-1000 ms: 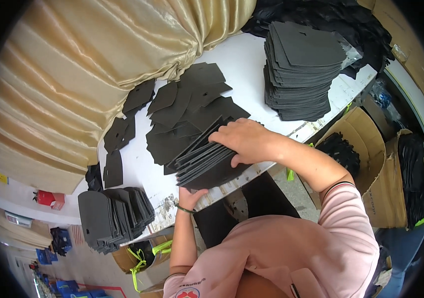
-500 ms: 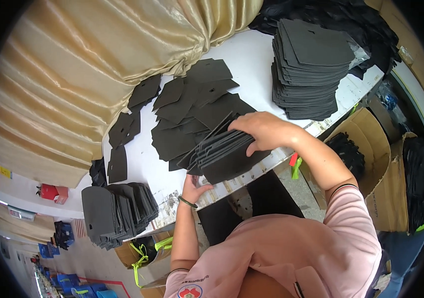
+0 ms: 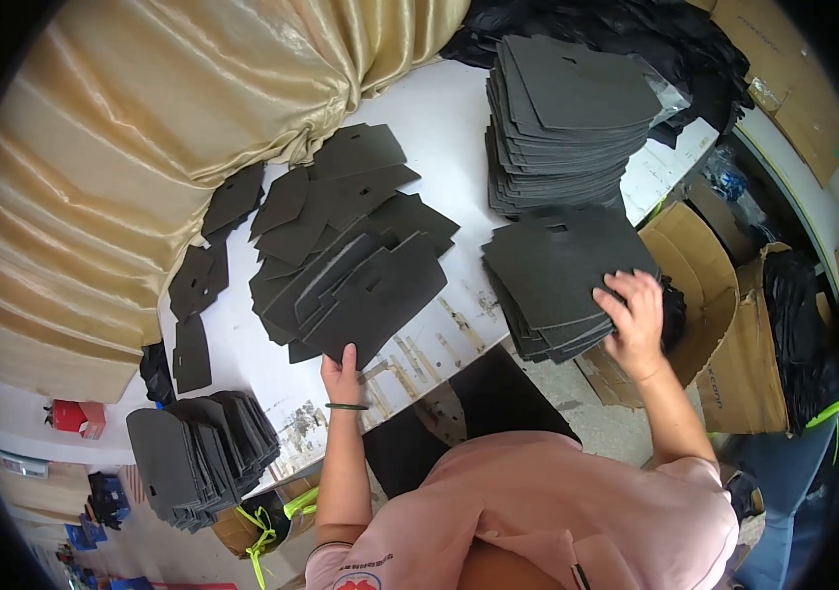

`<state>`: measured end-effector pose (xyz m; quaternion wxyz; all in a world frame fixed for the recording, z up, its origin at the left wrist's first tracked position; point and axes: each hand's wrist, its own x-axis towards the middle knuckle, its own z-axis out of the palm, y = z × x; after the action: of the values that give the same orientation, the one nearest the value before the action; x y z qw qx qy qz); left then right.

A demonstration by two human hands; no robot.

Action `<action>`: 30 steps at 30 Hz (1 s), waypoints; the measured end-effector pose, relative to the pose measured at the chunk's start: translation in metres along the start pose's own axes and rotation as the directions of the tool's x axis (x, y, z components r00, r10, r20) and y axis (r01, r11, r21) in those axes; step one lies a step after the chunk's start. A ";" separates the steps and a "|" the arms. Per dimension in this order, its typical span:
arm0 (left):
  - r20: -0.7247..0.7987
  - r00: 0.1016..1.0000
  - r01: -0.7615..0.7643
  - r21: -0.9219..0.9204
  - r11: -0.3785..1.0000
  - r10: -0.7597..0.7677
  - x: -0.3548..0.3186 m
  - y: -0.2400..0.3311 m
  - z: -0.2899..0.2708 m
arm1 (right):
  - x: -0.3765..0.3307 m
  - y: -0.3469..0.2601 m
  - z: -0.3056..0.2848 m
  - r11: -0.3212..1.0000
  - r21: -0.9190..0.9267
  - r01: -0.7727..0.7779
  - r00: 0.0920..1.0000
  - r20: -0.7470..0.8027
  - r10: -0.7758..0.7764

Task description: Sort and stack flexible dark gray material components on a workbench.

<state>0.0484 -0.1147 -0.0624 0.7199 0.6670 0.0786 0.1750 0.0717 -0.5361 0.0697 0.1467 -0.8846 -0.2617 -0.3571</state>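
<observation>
My right hand (image 3: 633,315) grips the outer edge of a bundle of dark grey foam sheets (image 3: 562,258), thumb and fingertips on its top sheet. The bundle is tilted at the table's front edge, close to the tall stack, and its top sheet has a small slot. My left hand (image 3: 343,376) pinches the near corner of several slotted foam sheets (image 3: 385,295) leaning on the loose pile. Its thumb lies on the front sheet; the other fingers are mostly hidden beneath. More loose sheets (image 3: 358,147) spread behind, overlapping at different angles.
A tall stack of foam sheets (image 3: 572,128) stands at the table's back right. Another stack (image 3: 198,457) leans at the left end. A gold curtain (image 3: 183,88) hangs along the far side. Open cardboard boxes (image 3: 704,265) with dark pieces stand right of the white table (image 3: 449,98).
My right hand has carried a bundle of sheets from the pile rightward, beside the tall stack. My left hand now holds the near corner of sheets left on the pile. The view has shifted.
</observation>
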 end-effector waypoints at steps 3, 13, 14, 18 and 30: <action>0.003 1.000 0.013 -0.050 0.999 -0.013 0.000 0.001 0.009 | -0.046 0.007 0.035 0.990 -0.094 -0.101 0.986 0.124 0.112; -0.019 0.995 0.094 -0.227 0.969 -0.101 -0.001 0.003 -0.007 | -0.035 0.003 0.080 0.965 -0.216 -0.147 0.945 0.257 0.202; -0.031 0.995 0.090 -0.225 0.970 -0.100 -0.002 0.003 -0.008 | -0.032 0.007 0.087 0.968 -0.207 -0.140 0.947 0.259 0.192; -0.066 0.988 0.111 -0.335 0.936 -0.140 -0.009 0.001 -0.016 | -0.015 0.022 0.113 0.962 -0.235 -0.137 0.954 0.231 0.193; -0.049 0.987 0.117 -0.431 0.895 -0.153 -0.036 0.011 -0.036 | 0.065 0.039 0.129 0.952 -0.278 -0.125 0.815 0.519 0.258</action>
<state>0.0010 -0.0932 -0.0591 0.8549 0.4786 0.1139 0.1645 0.2048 -0.4877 0.0226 -0.0028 -0.9823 -0.1584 -0.0996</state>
